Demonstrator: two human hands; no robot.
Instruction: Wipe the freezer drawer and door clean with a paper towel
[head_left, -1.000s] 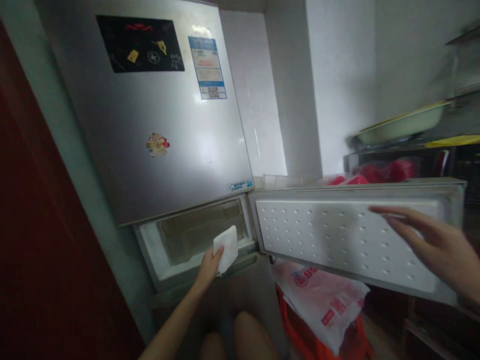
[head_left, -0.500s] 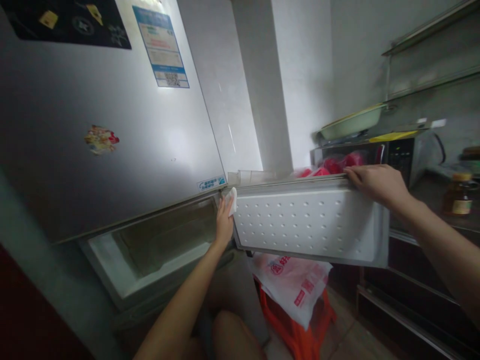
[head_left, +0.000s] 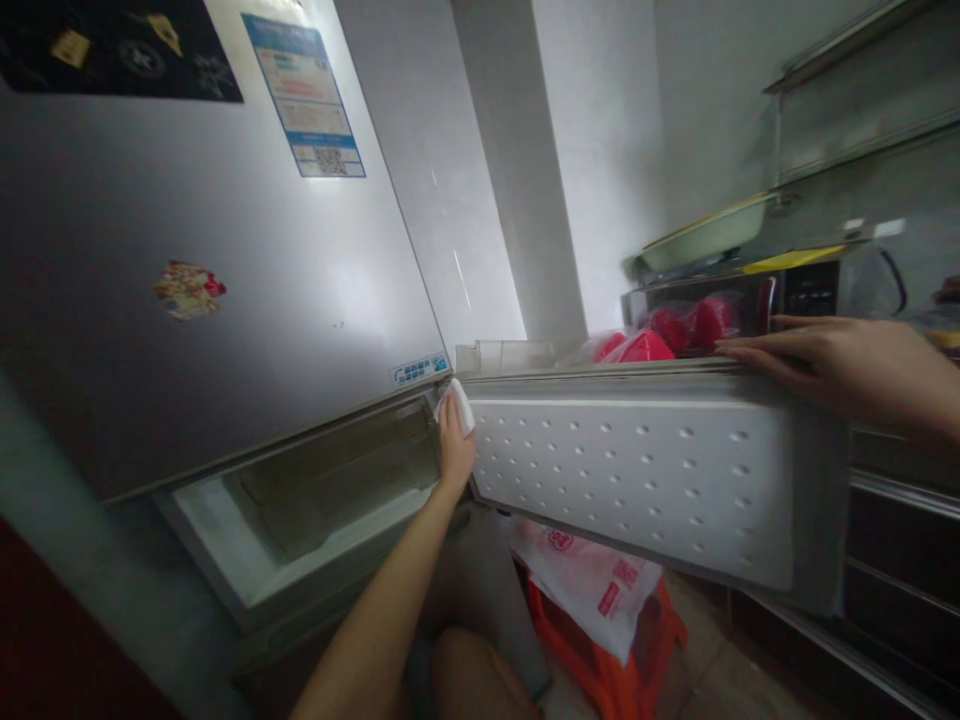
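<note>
A silver fridge (head_left: 300, 260) stands at the left, its lower compartment (head_left: 337, 470) exposed. The compartment's door (head_left: 600, 470) is swung out to the right, its white dimpled inner side facing me. My left hand (head_left: 456, 445) holds a folded white cloth (head_left: 463, 408) against the hinge side of the door, beside the compartment. My right hand (head_left: 825, 360) rests at the door's top edge near its far end, the fingers close together over the edge; the thumb is partly hidden.
Under the door, a white plastic bag (head_left: 600, 590) lies on an orange stool (head_left: 645, 660). Red bagged items (head_left: 645, 345) sit behind the door. A microwave (head_left: 810, 290) with a pale green basin (head_left: 705, 235) stands at the right, below wall shelves.
The door has swung closer to me, and my right hand has moved right with its edge. My left hand has shifted slightly, still with the cloth. The camera view has shifted a little.
</note>
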